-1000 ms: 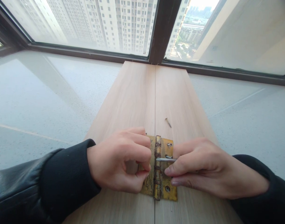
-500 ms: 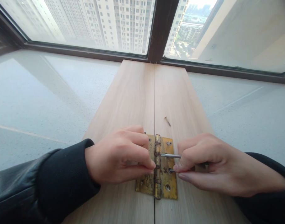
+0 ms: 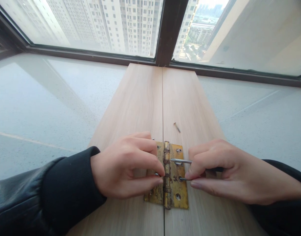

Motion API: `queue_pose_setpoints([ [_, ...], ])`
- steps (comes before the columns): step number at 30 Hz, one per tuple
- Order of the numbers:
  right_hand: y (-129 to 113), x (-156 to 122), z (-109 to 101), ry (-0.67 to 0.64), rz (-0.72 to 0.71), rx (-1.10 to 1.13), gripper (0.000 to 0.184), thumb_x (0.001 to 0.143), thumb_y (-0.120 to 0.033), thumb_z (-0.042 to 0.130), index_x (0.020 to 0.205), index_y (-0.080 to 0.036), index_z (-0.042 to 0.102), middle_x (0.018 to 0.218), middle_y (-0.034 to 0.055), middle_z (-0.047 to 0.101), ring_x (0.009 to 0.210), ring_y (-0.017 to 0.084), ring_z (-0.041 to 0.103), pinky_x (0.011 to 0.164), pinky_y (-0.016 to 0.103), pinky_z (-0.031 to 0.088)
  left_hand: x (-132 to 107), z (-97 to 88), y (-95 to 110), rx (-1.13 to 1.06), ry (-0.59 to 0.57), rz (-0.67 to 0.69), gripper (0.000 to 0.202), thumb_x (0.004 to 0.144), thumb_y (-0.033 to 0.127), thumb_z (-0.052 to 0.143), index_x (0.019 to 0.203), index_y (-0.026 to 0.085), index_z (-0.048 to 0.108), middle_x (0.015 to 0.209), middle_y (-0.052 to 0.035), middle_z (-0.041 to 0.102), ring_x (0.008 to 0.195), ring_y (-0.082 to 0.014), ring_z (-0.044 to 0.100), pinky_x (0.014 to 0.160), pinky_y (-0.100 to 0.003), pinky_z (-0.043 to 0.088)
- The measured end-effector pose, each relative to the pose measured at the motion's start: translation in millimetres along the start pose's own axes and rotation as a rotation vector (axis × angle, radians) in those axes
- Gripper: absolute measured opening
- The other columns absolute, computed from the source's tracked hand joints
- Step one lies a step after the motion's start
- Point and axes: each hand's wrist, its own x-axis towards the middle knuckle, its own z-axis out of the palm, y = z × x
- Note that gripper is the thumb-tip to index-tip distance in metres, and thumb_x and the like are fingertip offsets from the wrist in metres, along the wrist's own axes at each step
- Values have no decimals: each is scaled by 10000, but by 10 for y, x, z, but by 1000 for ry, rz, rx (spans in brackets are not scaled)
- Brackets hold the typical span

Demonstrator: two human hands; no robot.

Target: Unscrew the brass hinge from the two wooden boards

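Note:
A worn brass hinge (image 3: pixel 176 205) lies across the seam between two pale wooden boards (image 3: pixel 140 98). My left hand (image 3: pixel 130 165) is over its left leaf, thumb and forefinger slightly apart. A small shiny screw end (image 3: pixel 157 174) shows between them. My right hand (image 3: pixel 214 170) grips a screwdriver (image 3: pixel 181 161), its steel shaft pointing left over the right leaf; the handle is mostly hidden in the palm. Beside that thumb and forefinger, a dark screw (image 3: pixel 184 179) sticks out at a hole of the right leaf. Other screws (image 3: pixel 179 150) sit in the upper holes.
A loose screw (image 3: pixel 177 127) lies on the right board above the hinge. The boards rest on a pale speckled sill (image 3: pixel 54 105) and reach the dark window frame (image 3: pixel 162 39). Tall buildings stand outside the glass.
My left thumb and forefinger have parted, uncovering the shiny screw end. My right thumb and forefinger have loosened around the dark screw, and the screwdriver shaft has shifted slightly up.

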Motion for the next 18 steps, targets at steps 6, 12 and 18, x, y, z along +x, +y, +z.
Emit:
queue_pose_setpoints([
  [6, -45, -21, -7, 43, 5, -99, 115, 844, -143, 612, 912, -172, 700, 796, 27, 669, 708, 123, 615, 628, 237, 478, 16, 8, 41, -36, 41, -41, 168, 723, 66, 581, 816, 145, 696, 746, -42, 656, 626, -122, 474, 603, -281, 404],
  [12, -40, -23, -17, 27, -13, -78, 126, 888, -187, 577, 832, -163, 687, 742, 23, 640, 654, 102, 581, 598, 221, 465, 28, -16, 48, 6, 8, -14, 118, 747, 63, 628, 795, 140, 703, 751, -47, 663, 645, -120, 478, 621, -275, 422],
  [18, -13, -25, -29, 36, -23, -121, 74, 869, -200, 620, 862, -165, 685, 754, 19, 644, 668, 100, 579, 608, 219, 464, 21, -29, 37, -1, -7, -4, 43, 788, 109, 675, 803, 125, 712, 729, -45, 641, 653, -118, 466, 628, -271, 417],
])
